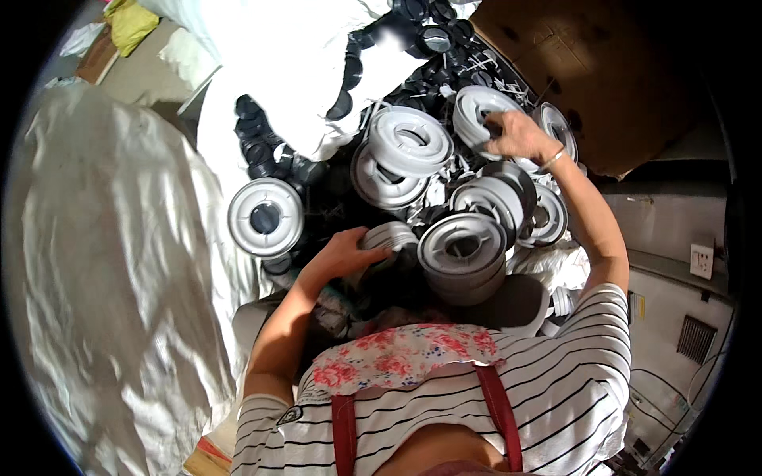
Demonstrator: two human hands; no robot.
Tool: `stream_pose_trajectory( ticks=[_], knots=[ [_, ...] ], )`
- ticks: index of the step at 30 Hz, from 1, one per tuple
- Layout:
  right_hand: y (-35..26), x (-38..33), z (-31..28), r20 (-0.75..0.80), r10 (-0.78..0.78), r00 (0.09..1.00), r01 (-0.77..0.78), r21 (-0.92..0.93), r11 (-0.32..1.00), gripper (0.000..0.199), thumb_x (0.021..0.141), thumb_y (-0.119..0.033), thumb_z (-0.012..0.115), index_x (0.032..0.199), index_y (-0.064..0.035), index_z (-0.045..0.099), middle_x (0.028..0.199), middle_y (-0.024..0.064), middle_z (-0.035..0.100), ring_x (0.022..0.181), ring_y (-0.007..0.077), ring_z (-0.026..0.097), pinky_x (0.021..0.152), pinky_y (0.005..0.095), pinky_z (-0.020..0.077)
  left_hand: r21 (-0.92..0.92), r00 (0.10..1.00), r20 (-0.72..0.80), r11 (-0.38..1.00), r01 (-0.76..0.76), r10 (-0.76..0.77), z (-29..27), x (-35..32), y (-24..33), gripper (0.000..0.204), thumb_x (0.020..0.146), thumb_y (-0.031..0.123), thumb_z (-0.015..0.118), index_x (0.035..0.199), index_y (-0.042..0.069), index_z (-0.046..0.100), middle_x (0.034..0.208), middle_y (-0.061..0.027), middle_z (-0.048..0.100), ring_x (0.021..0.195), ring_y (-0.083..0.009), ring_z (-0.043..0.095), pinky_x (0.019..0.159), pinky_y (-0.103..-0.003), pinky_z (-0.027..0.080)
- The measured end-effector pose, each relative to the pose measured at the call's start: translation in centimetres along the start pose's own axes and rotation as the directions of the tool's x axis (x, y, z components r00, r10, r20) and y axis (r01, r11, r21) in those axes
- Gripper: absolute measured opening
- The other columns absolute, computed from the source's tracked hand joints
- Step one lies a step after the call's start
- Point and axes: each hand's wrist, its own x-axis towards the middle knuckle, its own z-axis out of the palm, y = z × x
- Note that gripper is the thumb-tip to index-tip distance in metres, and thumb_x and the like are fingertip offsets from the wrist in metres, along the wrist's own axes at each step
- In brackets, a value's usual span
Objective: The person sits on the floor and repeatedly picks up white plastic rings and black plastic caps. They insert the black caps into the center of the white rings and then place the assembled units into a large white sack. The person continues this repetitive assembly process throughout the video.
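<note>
From the head view I see my left hand (343, 252) low in the middle of the pile, fingers curled over the edge of a small grey ribbed ring (390, 235), which it grips from the left side. My right hand (517, 136) is stretched far out to the upper right, fingers bent down onto a grey disc (479, 109) at the top of the heap; it presses or pinches the disc's rim, but I cannot tell whether the fingers have fully closed around it. The two hands are well apart, with most of the pile between them. Just to the right of my left hand stands a stack of grey round housings (463, 255), touching the ribbed ring or very nearly so. Above that lie more of the same round parts, one large ring (410, 140) tilted toward me. Off to the left, apart from the rest, a single disc with a dark centre (265, 216) lies flat beside the white sacking (111, 262). Black caps (258, 143) are scattered along the upper edge of the heap, and a brown cardboard sheet (603, 71) stands behind my right hand.
</note>
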Motion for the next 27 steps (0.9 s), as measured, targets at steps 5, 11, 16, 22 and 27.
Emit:
stream_pose_trajectory(
  ticks=[5, 11, 16, 22, 27],
  knots=[
    [-8.0, -5.9, 1.1, 0.112, -0.055, 0.992, 0.068, -0.119, 0.991, 0.051, 0.069, -0.036, 0.072, 0.101, 0.0033, 0.064, 0.082, 0.0241, 0.064, 0.082, 0.0359, 0.063, 0.074, 0.0404, 0.0493, -0.094, 0.985, 0.067, 0.984, -0.15, 0.156, 1.2, -0.7, -4.2, 0.068, 0.065, 0.05, 0.076, 0.106, -0.004, 0.064, 0.093, -0.0156, 0.068, 0.086, -0.0218, 0.064, 0.076, -0.034, 0.049],
    [-12.0, -11.2, 3.7, 0.099, 0.142, 0.985, -0.088, -0.42, 0.903, 0.049, 0.068, -0.036, 0.074, 0.101, -0.0017, 0.061, 0.084, 0.0187, 0.064, 0.085, 0.0325, 0.062, 0.076, 0.0407, 0.049, -0.241, 0.984, -0.093, 0.955, -0.172, 0.154, 0.4, -5.9, -4.1, 0.044, 0.072, 0.037, 0.075, 0.092, -0.002, 0.068, 0.086, -0.0077, 0.066, 0.075, -0.0143, 0.057, 0.07, -0.03, 0.047],
    [-20.7, -13.5, 7.0, -0.366, 0.06, 0.929, -0.088, -0.061, 0.994, 0.04, 0.081, -0.029, 0.067, 0.107, -0.0004, 0.056, 0.106, 0.0198, 0.061, 0.101, 0.0345, 0.058, 0.088, 0.0399, 0.047, -0.429, 0.955, -0.234, 0.862, -0.269, 0.182, -1.7, -9.1, -5.2, 0.041, 0.076, 0.027, 0.076, 0.102, 0.0, 0.06, 0.084, -0.003, 0.062, 0.071, -0.0113, 0.056, 0.065, -0.026, 0.047],
    [-21.1, -6.7, 17.3, 0.009, 0.213, 0.977, -0.212, -0.072, 0.975, 0.028, 0.074, -0.02, 0.068, 0.093, 0.0005, 0.065, 0.093, 0.0202, 0.065, 0.093, 0.0365, 0.063, 0.079, 0.0405, 0.0513, -0.479, 0.755, -0.293, 0.593, -0.647, 0.587, -1.8, -9.7, -4.1, 0.052, 0.067, 0.02, 0.08, 0.109, -0.001, 0.058, 0.088, -0.0019, 0.06, 0.074, -0.0102, 0.054, 0.067, -0.025, 0.047],
    [-21.0, -2.2, 23.2, -0.314, 0.292, 0.903, -0.354, -0.16, 0.921, 0.026, 0.066, -0.014, 0.064, 0.088, 0.0011, 0.067, 0.093, 0.0194, 0.065, 0.091, 0.0347, 0.063, 0.081, 0.0393, 0.0504, 0.352, 0.506, -0.436, 0.658, -0.666, 0.745, -1.0, -10.8, -5.5, 0.082, 0.055, 0.016, 0.087, 0.124, -0.002, 0.045, 0.113, -0.0195, 0.057, 0.102, -0.0311, 0.058, 0.089, -0.037, 0.047]
  ],
)
